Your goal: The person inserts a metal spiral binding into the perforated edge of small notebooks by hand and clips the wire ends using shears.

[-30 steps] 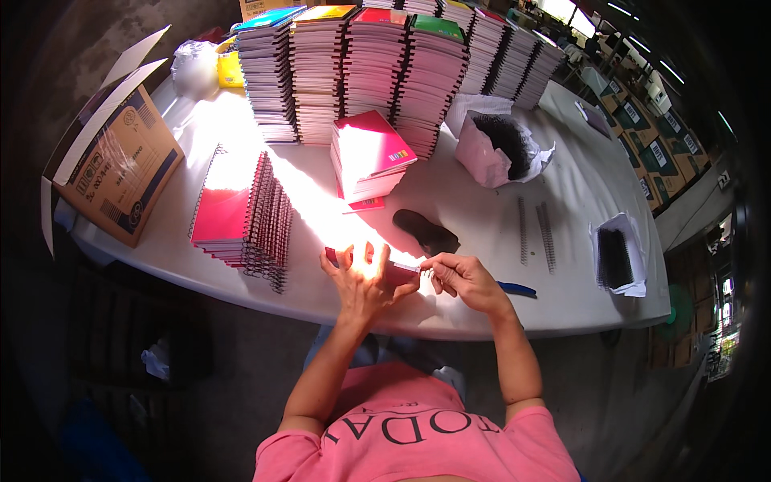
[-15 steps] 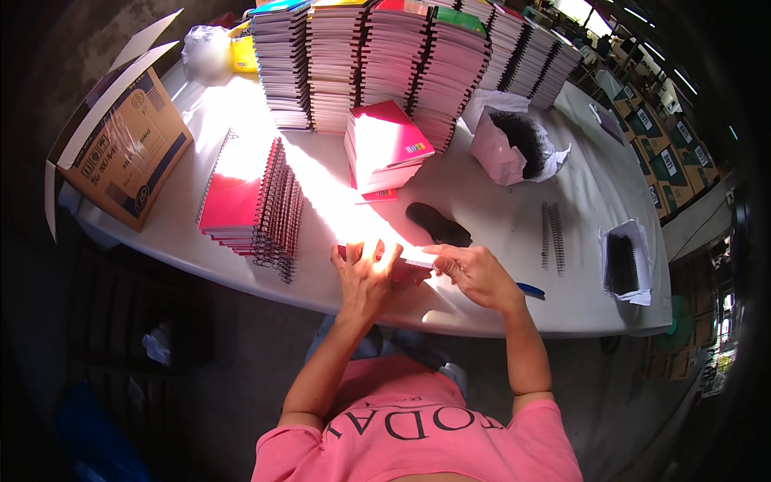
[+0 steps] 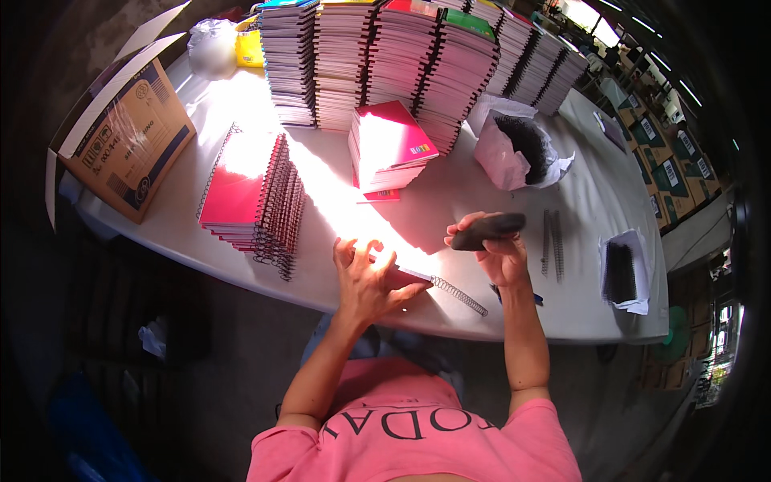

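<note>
At the near edge of the table, my left hand (image 3: 365, 281) grips a red-covered notebook (image 3: 405, 279) and partly hides it. From the right end of the notebook's edge sticks a wire spiral coil (image 3: 460, 296), slanting down to the right. My right hand (image 3: 502, 251) is raised above the table, right of the notebook, with its fingers wrapped round a smooth, black, elongated object (image 3: 487, 231) whose kind I cannot make out. Beside my right wrist lies a blue thing (image 3: 537, 300), partly covered by the forearm.
Spiral-bound red notebooks (image 3: 233, 197) are piled at left, near a cardboard box (image 3: 132, 145). Red-covered books (image 3: 393, 140) stand mid-table before tall stacks of bound books (image 3: 345, 64). Loose coils (image 3: 552, 245), a paper-wrapped coil bundle (image 3: 522, 149) and another bundle (image 3: 622, 269) lie at right.
My right hand has left the notebook's edge and lifted the black object off the table. The coil sticking out of the notebook now shows. My left hand has stayed on the notebook.
</note>
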The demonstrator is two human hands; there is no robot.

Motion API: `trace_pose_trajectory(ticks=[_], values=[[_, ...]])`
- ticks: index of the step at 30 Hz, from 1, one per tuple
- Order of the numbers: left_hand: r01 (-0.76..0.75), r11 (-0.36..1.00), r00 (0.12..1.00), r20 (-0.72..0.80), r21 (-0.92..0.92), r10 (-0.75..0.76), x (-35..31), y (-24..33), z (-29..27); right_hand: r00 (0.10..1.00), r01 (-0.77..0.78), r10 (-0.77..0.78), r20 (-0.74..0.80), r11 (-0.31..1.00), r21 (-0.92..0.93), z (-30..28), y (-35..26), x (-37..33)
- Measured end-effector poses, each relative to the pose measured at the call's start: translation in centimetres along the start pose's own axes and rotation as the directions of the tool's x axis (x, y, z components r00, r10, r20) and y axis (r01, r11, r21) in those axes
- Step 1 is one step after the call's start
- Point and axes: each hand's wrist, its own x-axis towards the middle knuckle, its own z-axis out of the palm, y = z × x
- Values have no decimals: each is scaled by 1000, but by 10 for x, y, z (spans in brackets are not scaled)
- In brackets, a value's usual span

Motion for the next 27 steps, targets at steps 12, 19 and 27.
trace_pose_trajectory(ticks=[12,19,27], values=[[3,999,997,83,-37,1,-6,-6,3,990,-134,98,-97,507,-851,4,18,-9],[24,998,983,185,-58,-13,9,0,-10,991,-129,60,-116,324,-937,6,10,-1],[-45,992,997,50,-115,51,18,-12,-19,987,-152,135,-82,667,-730,1,26,6]])
